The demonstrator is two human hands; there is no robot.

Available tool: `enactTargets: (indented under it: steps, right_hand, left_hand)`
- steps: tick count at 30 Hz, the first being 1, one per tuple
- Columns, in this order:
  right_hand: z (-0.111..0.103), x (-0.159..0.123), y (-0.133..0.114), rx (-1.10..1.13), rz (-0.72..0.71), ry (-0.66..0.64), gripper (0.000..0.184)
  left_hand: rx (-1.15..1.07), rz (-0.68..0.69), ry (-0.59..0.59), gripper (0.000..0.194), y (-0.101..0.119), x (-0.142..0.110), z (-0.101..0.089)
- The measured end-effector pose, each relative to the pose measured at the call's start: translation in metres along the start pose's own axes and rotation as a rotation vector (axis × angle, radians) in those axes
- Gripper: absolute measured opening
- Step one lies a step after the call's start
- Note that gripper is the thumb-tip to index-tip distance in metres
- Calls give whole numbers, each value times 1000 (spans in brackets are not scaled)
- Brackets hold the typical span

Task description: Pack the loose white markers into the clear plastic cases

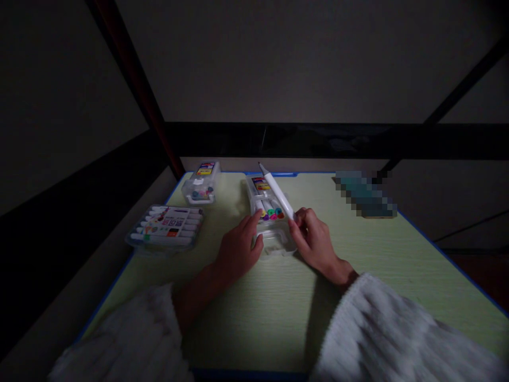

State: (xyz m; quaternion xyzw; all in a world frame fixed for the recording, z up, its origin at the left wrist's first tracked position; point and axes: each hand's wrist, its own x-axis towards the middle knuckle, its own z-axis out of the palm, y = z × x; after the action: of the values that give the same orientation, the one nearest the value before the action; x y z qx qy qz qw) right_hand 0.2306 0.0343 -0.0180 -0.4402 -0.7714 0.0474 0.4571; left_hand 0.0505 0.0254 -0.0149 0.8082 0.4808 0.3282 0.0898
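Note:
My right hand (314, 236) grips a white marker (279, 196) near its lower end, the grey tip pointing up and to the left. In front of it lies a clear plastic marker case (249, 192) holding several markers with coloured ends, yellow, green, pink and blue among them. The case's clear lid (274, 241) is folded down toward me on the table. My left hand (240, 244) rests beside the case with fingers apart, its fingertips at the near left edge of the case. Nothing shows in its grasp.
A flat clear case of markers (167, 225) lies at the left on the pale green table (254, 318). Behind it stands another clear case (202, 183) with a handle. A pixelated flat object (366, 196) lies at the back right. A wall rises behind the blue-edged table.

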Motion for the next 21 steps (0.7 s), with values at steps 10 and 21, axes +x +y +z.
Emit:
enactTargets:
  steps: [10,21]
  right_hand:
    - [0,-1,-1,21,-57,12,16]
    - [-1,1,-7,46,-263,66,19]
  left_hand:
    - [-24,40,31,44,2,-2,-1]
    - [-160,149,150,59,2,-4,2]
